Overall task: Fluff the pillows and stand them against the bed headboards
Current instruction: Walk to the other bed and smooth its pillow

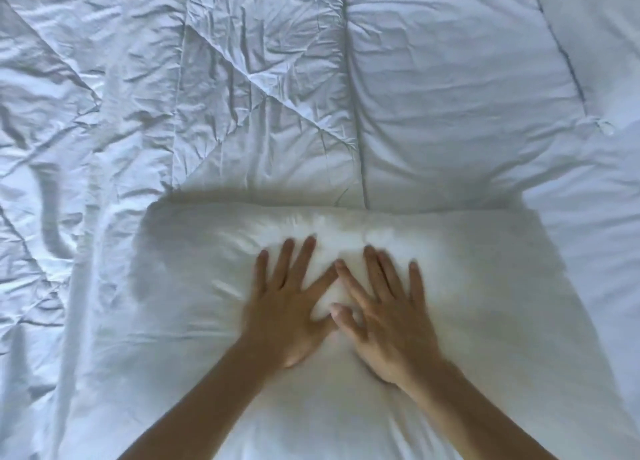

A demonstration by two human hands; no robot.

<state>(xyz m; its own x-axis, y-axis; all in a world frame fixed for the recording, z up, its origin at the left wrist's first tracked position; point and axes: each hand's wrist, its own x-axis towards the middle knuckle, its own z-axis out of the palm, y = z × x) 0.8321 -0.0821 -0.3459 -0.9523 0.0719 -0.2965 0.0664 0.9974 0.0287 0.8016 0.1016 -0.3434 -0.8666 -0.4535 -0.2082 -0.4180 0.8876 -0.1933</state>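
Observation:
A white pillow [467, 286] lies flat on the bed in the lower middle of the view. My left hand [287, 307] and my right hand [388, 317] press palm-down on its middle, side by side, fingers spread and pointing away from me. The index fingers and thumbs nearly touch, and the pillow is dented under the palms. Both hands are slightly blurred. Neither hand grips anything. No headboard is in view.
A crumpled white quilted duvet [214, 89] covers the bed beyond and left of the pillow. A smoother padded section of bedding [450, 96] lies at the upper right, with a dark seam running down it.

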